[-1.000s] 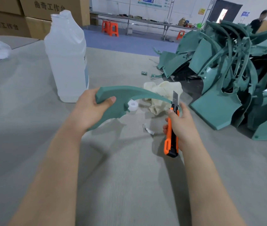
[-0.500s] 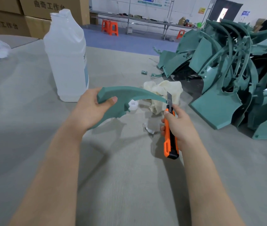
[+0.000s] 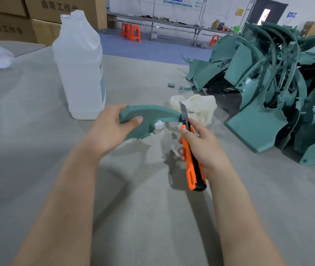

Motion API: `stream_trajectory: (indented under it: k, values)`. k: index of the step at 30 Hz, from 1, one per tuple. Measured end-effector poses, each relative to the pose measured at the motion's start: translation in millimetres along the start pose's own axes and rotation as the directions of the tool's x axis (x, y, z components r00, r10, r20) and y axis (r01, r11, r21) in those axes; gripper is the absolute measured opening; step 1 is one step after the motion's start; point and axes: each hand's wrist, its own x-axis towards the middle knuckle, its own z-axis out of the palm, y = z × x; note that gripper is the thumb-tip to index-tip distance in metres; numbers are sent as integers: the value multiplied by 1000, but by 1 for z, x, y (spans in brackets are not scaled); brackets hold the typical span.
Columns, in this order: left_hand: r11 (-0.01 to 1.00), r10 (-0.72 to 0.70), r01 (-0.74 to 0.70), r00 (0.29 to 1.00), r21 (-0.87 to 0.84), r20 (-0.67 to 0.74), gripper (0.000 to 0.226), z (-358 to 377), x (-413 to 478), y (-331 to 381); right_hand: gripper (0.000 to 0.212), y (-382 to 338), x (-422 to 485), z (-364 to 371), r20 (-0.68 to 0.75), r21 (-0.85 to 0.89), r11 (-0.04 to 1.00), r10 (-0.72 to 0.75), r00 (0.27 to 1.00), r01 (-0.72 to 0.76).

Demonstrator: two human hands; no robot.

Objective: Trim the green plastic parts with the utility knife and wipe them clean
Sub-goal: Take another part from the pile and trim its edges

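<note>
Gripping curved green part (image 3: 149, 116) in left hand (image 3: 110, 131), thumb clamped on near face, above tabletop (image 3: 37, 150) centre. Clutching orange utility knife (image 3: 193, 156) in right hand (image 3: 202, 148), fingers wrapped round handle, blade (image 3: 183, 112) against part's right tip. Beyond: crumpled cloth (image 3: 200, 108), white bottle (image 3: 79, 68), green heap (image 3: 268, 83) at right edge.

**One wide-angle camera worn on the head, looking forward and down across a grey table (image 3: 152, 217).**

The lens sits above and behind both forearms, which enter from the bottom edge. It is centred close on the left hand (image 3: 112, 129) holding a curved green part (image 3: 152, 114) and the right hand (image 3: 200, 148) holding a knife (image 3: 193, 164). A white jug (image 3: 79, 70) stands just beyond on the left, and a heap of green parts (image 3: 268, 83) lies farther off on the right. The top edge takes in cardboard boxes (image 3: 8, 25), orange stools (image 3: 130, 32) and a distant workbench (image 3: 172, 23).
</note>
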Motion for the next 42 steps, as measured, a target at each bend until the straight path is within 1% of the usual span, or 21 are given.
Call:
stream_trajectory:
  k: [3,6,10,13,17,20,23,25,28,30,34,37,38,40,41,42]
  values:
    - [1000,-4,4,1000,-4,-4,20,-1,0,0,26,-2,-1,3,17,43,999,10,1000,-10]
    - [1000,-2,2,1000,-9,17,20,0,0,1,39,-3,-3,8,55,18,1000,13,998,-14]
    - [1000,15,-15,1000,0,25,20,0,1,1,44,-3,-7,16,98,-10,1000,-13,995,14]
    - [999,28,-28,999,16,24,21,1,0,2,44,-4,-10,20,134,-10,999,-37,990,39]
    - [1000,12,-13,1000,26,25,18,2,1,3,45,-7,-14,21,146,-13,999,-47,988,49]
    - [999,17,-18,1000,50,17,19,1,1,3,39,-7,-14,21,162,-4,999,-41,986,42]
    - [999,11,-11,1000,34,21,19,1,0,4,35,-8,-14,21,177,13,999,-35,984,33]
    - [999,14,-15,1000,33,25,18,0,0,4,36,-8,-14,21,176,22,999,-30,984,27]
    - [1000,7,-7,1000,18,22,16,0,-1,4,34,-9,-15,21,189,37,999,-32,982,25]
    - [1000,17,-17,999,19,30,18,0,0,4,37,-10,-17,23,213,47,999,-37,976,28]
    - [999,35,-36,998,30,54,22,0,0,4,46,-13,-25,32,313,55,997,-68,947,54]
    - [999,29,-31,998,32,49,9,-1,0,5,47,-16,-30,34,376,57,995,-93,922,77]
    - [999,29,-30,999,31,45,9,-1,1,6,47,-17,-32,34,399,56,995,-100,912,85]
    - [998,30,-31,999,50,22,22,-1,0,6,47,-18,-35,34,459,50,995,-103,883,90]
    - [995,21,-21,1000,95,7,25,0,0,6,47,-18,-37,34,497,50,995,-101,862,88]
    - [989,1,-1,1000,150,-2,23,0,1,6,46,-18,-38,34,530,51,995,-98,842,84]
